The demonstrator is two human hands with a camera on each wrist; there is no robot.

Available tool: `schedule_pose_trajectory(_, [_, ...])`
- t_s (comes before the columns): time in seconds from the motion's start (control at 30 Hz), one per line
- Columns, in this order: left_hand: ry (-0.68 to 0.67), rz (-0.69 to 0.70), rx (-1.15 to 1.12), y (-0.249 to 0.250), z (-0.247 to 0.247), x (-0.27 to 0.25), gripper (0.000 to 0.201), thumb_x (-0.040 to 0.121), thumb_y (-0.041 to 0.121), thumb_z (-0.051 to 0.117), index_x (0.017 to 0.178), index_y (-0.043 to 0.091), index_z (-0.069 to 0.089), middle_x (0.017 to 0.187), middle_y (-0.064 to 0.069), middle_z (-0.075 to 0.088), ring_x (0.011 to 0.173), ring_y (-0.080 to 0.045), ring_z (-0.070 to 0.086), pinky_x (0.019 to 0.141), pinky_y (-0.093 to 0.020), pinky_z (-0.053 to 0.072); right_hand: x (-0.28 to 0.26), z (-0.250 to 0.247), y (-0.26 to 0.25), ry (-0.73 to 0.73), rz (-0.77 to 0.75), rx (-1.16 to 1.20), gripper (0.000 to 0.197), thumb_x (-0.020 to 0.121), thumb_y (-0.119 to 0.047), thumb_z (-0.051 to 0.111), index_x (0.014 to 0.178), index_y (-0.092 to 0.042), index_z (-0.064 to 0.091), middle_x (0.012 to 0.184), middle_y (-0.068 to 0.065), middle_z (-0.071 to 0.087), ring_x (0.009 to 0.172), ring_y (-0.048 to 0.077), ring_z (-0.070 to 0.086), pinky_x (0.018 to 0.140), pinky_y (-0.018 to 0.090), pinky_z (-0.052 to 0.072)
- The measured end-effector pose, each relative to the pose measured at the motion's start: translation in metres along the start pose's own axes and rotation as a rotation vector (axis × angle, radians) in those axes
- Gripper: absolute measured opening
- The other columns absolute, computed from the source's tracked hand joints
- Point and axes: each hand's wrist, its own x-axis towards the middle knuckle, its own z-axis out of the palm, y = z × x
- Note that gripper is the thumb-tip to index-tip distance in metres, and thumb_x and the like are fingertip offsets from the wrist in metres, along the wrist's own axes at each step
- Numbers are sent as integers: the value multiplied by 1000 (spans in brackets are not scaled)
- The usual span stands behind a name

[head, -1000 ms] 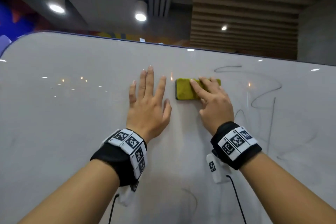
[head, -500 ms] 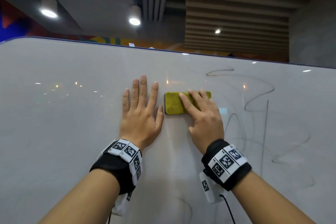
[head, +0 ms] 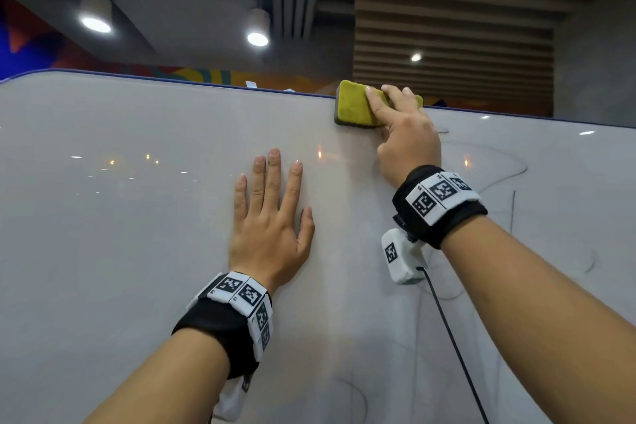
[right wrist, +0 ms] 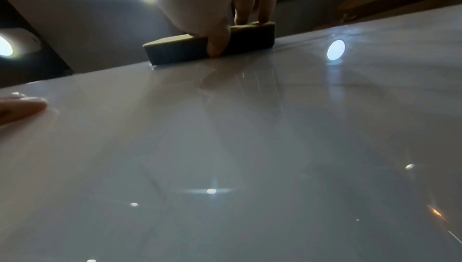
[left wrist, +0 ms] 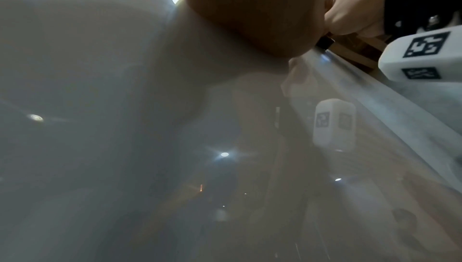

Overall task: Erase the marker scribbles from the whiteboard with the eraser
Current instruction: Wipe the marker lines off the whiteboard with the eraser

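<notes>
The yellow eraser (head: 354, 108) with a dark base lies against the whiteboard (head: 137, 217) at its top edge. My right hand (head: 399, 127) holds it, fingers across its back and the thumb against its lower side; the right wrist view shows the eraser (right wrist: 182, 48) with the thumb pressed on its dark side. My left hand (head: 272, 213) lies flat on the board, fingers straight, below and left of the eraser. Thin dark scribbles (head: 512, 179) run over the board's right part, right of my right wrist.
The board's blue-rimmed top edge (head: 206, 83) runs just beside the eraser. Ceiling lamps (head: 257, 38) reflect as bright spots on the glossy surface. A faint curl of marker (head: 354, 392) shows low on the board between my forearms. A cable (head: 454, 344) hangs from my right wrist unit.
My right hand has slid the eraser upward from beside the left hand's fingers to the board's top edge. The left hand stays flat on the board.
</notes>
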Motion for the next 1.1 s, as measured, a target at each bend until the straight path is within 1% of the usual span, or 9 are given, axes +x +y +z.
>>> schedule_pose_trajectory(0.1, [-3, -26, -2, 3, 1, 3, 69, 96, 43, 31, 159, 16, 24, 166, -17, 9, 154, -31, 8, 123, -51, 7, -37, 6, 2, 56, -54, -28, 81, 73, 12, 51, 144, -27, 51, 147, 2, 48, 138, 31, 39, 113, 47, 37])
schedule_pose_trajectory(0.23, [-9, -59, 5, 13, 0, 15, 72, 94, 45, 32, 159, 16, 23, 167, -18, 4, 155, -29, 5, 122, -52, 4, -78, 12, 14, 20, -92, -66, 88, 65, 9, 56, 145, -27, 49, 149, 4, 47, 142, 34, 35, 115, 49, 33])
schedule_pose_trajectory(0.33, [-15, -30, 4, 23, -2, 42, 74, 92, 47, 33, 159, 16, 23, 166, -18, 3, 155, -30, 4, 121, -51, 1, -65, 3, 22, -13, -142, -89, 88, 65, 7, 58, 146, -27, 48, 148, 4, 48, 139, 34, 39, 110, 49, 38])
schedule_pose_trajectory(0.43, [-11, -26, -9, 36, -4, 77, 74, 90, 47, 34, 158, 17, 27, 166, -20, 8, 154, -32, 8, 120, -51, 0, -33, -8, 33, 34, -85, -61, 82, 71, 9, 55, 145, -27, 50, 147, 3, 49, 135, 33, 44, 107, 47, 42])
schedule_pose_trajectory(0.57, [-67, -57, -80, 47, -3, 104, 74, 93, 48, 31, 161, 23, 13, 167, -17, -6, 154, -31, -7, 121, -50, -6, -13, -13, 44, 50, -39, -73, 79, 79, 11, 48, 147, -29, 47, 152, 0, 44, 143, 31, 35, 113, 48, 37])
schedule_pose_trajectory(0.7, [26, -42, -62, 45, 9, 103, 72, 96, 47, 35, 160, 20, 18, 166, -18, 2, 154, -32, 0, 123, -51, 0, -50, -2, 53, 84, -69, -84, 81, 70, 7, 47, 145, -25, 51, 147, 3, 49, 136, 32, 42, 107, 46, 42])
schedule_pose_trajectory(0.8, [23, -43, -50, 45, 14, 102, 73, 96, 47, 35, 160, 20, 17, 166, -18, 2, 154, -32, 1, 122, -51, -1, -71, 2, 60, 73, -109, -130, 82, 68, 4, 50, 144, -24, 51, 146, 5, 50, 137, 34, 43, 107, 46, 42])
schedule_pose_trajectory(0.93, [35, -59, -46, 49, 14, 100, 72, 95, 46, 34, 160, 19, 17, 166, -18, 3, 154, -33, 1, 123, -51, 0, -38, -9, 71, 72, -109, -146, 81, 69, 7, 53, 144, -24, 52, 144, 5, 51, 131, 33, 47, 101, 46, 46])
schedule_pose_trajectory(1.1, [23, -56, -51, 48, 9, 99, 72, 97, 46, 34, 161, 20, 14, 167, -17, 0, 154, -32, -1, 123, -51, -1, -14, -10, 75, 102, -40, -99, 77, 75, 8, 46, 145, -25, 50, 147, 4, 49, 138, 34, 41, 107, 48, 43])
